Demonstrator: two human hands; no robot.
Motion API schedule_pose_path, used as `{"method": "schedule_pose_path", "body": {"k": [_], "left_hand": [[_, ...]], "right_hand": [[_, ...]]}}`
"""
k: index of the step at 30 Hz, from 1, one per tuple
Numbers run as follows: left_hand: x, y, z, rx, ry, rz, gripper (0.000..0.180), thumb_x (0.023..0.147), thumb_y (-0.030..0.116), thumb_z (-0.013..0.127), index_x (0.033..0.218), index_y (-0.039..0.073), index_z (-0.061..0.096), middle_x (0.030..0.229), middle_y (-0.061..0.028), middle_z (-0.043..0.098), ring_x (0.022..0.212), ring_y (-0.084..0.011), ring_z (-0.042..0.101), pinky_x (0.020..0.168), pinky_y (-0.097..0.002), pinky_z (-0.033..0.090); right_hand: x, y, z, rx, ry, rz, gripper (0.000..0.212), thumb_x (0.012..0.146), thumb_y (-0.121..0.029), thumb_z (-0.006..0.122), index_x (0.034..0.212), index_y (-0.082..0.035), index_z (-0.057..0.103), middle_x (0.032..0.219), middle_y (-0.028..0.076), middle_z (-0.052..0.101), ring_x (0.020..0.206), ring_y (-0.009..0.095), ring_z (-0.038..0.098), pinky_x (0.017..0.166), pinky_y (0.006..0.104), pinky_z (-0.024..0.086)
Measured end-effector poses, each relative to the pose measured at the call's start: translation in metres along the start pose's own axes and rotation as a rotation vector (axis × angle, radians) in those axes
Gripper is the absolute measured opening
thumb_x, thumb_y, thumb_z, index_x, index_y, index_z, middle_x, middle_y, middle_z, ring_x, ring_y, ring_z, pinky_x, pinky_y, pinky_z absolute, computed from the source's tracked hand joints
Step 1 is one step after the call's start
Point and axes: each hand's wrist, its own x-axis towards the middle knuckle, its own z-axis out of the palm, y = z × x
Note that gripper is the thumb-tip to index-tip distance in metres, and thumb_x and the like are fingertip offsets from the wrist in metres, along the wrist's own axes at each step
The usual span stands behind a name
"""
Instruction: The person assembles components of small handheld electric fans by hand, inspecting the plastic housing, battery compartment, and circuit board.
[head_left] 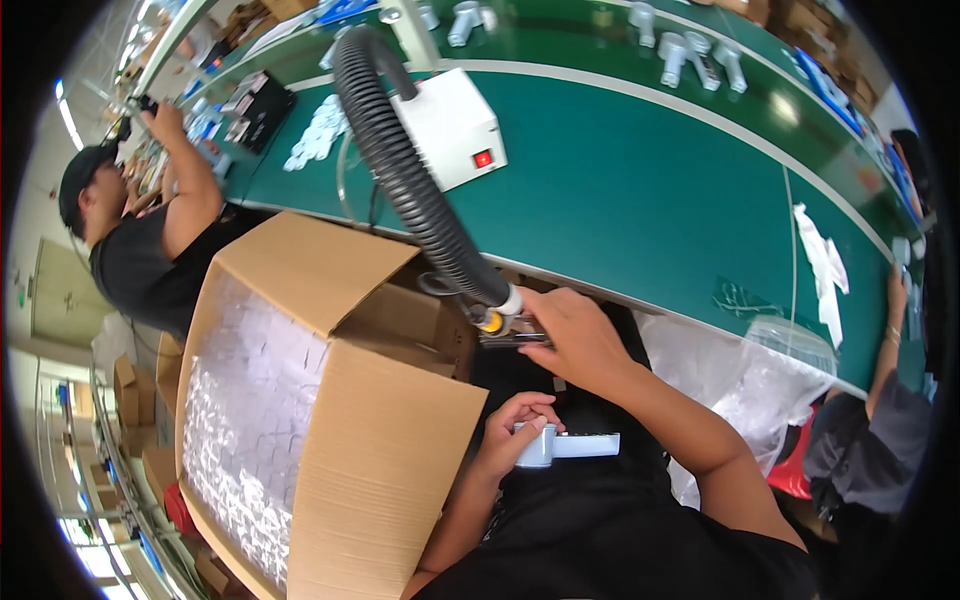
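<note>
My left hand point(505, 437) is closed around the round head of a light blue, T-shaped handheld device point(586, 445), held low before my body. Its straight handle points right, with a dark strip along the upper side. Above it, my right hand point(580, 335) grips the end of a black corrugated hose point(415, 185), by a pale collar and a yellow fitting point(490, 322). A dark or clear piece lies under those fingers; its shape is hard to make out. The hose arches up to a white box machine point(455, 130) with a red switch on the bench.
An open cardboard box point(375, 460) with clear plastic packing point(250, 400) stands at my left. The green bench point(640, 190) stretches ahead, with a white cloth-like piece point(823, 265) at right. Several similar devices point(673, 58) line the shelf. Co-workers point(150, 235) are on both sides.
</note>
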Motion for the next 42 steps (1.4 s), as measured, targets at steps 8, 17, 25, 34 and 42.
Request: {"method": "schedule_pose_path", "body": {"k": [8, 17, 25, 34, 42], "left_hand": [[0.000, 0.006, -0.009, -0.126, 0.032, 0.086, 0.035, 0.091, 0.013, 0.052, 0.123, -0.002, 0.050, 0.096, -0.0167, 0.064, 0.090, -0.0273, 0.065, 0.083, -0.0396, 0.052], [-0.009, 0.000, -0.005, -0.096, 0.021, 0.049, 0.035, 0.091, 0.012, 0.051, 0.123, -0.002, 0.049, 0.095, -0.0167, 0.063, 0.091, -0.0286, 0.065, 0.084, -0.0405, 0.052], [-0.013, -0.006, -0.008, -0.099, 0.064, 0.040, 0.035, 0.091, 0.012, 0.052, 0.122, -0.002, 0.050, 0.094, -0.0168, 0.062, 0.090, -0.0295, 0.065, 0.083, -0.0406, 0.052], [-0.020, -0.005, -0.012, -0.137, 0.082, 0.056, 0.035, 0.091, 0.014, 0.053, 0.122, -0.002, 0.050, 0.095, -0.0168, 0.062, 0.089, -0.0305, 0.065, 0.082, -0.0420, 0.052], [-0.022, -0.004, -0.009, -0.108, 0.037, 0.060, 0.036, 0.091, 0.014, 0.053, 0.123, -0.002, 0.049, 0.095, -0.0169, 0.062, 0.089, -0.0301, 0.065, 0.083, -0.0419, 0.052]], "right_hand": [[-0.034, 0.022, 0.003, 0.246, 0.100, 0.114, 0.051, 0.074, -0.008, 0.075, 0.121, -0.007, 0.057, 0.119, 0.009, 0.060, 0.110, 0.026, 0.057, 0.096, 0.0362, 0.044], [-0.008, 0.046, 0.076, 1.317, -0.154, 0.250, 0.062, 0.085, -0.005, 0.067, 0.136, -0.012, 0.034, 0.134, 0.007, 0.048, 0.128, 0.017, 0.045, 0.104, 0.0353, 0.037], [-0.001, 0.029, 0.090, 1.600, -0.286, 0.288, 0.074, 0.081, -0.017, 0.072, 0.142, -0.014, 0.029, 0.136, 0.006, 0.044, 0.126, 0.019, 0.044, 0.096, 0.0378, 0.043], [-0.008, 0.029, 0.077, 1.669, -0.425, 0.408, 0.069, 0.081, -0.024, 0.064, 0.140, -0.013, 0.030, 0.128, 0.013, 0.052, 0.120, 0.020, 0.048, 0.100, 0.0361, 0.038], [-0.014, 0.025, 0.071, 1.783, -0.509, 0.365, 0.064, 0.091, -0.025, 0.060, 0.144, -0.014, 0.026, 0.127, 0.017, 0.054, 0.120, 0.022, 0.052, 0.099, 0.0343, 0.043]]}}
